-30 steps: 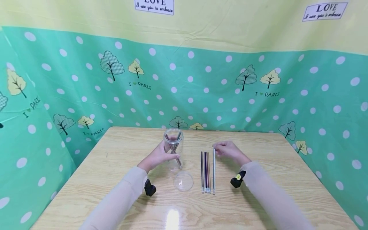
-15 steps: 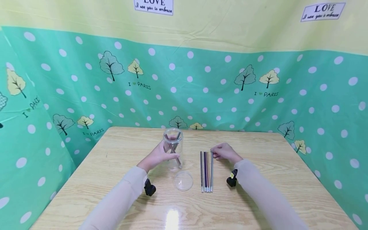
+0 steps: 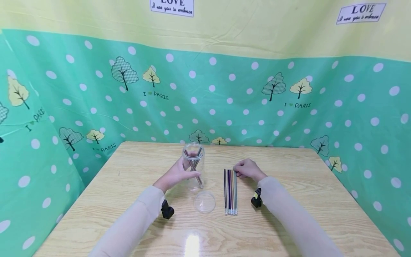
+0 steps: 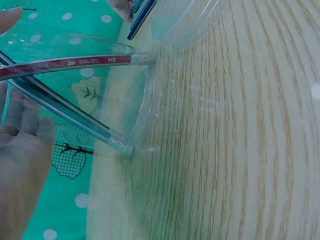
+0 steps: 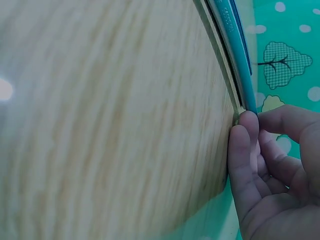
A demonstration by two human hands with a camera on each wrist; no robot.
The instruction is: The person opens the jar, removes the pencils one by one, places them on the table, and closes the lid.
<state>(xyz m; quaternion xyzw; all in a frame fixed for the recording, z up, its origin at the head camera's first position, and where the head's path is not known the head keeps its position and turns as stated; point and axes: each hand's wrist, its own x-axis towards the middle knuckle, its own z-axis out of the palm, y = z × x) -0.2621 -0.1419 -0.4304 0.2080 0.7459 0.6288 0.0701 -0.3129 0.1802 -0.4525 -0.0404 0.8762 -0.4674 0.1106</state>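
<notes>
My left hand (image 3: pixel 176 174) grips a clear jar (image 3: pixel 193 184) that stands upright on the table. Crossed pencils lean inside it; the left wrist view shows a red one (image 4: pixel 90 61) marked HB and dark green ones (image 4: pixel 75 112) with metal-banded ends. To the jar's right, several pencils (image 3: pixel 229 192) lie side by side in a row, pointing away from me. At the row's right edge, thumb and finger of my right hand (image 3: pixel 249 169) pinch the far end of a teal pencil (image 5: pixel 234 45). That pencil's tip is hidden by the fingers.
A round clear lid (image 3: pixel 204 202) lies on the wooden table (image 3: pixel 135 221) in front of the jar, left of the pencil row. Behind the table hangs a green and yellow curtain (image 3: pixel 221 92) with dots and trees. Each wrist wears a black camera.
My right hand has moved left with the teal pencil, which stood apart from the row and now lies close against it. The left hand and jar have stayed in place.
</notes>
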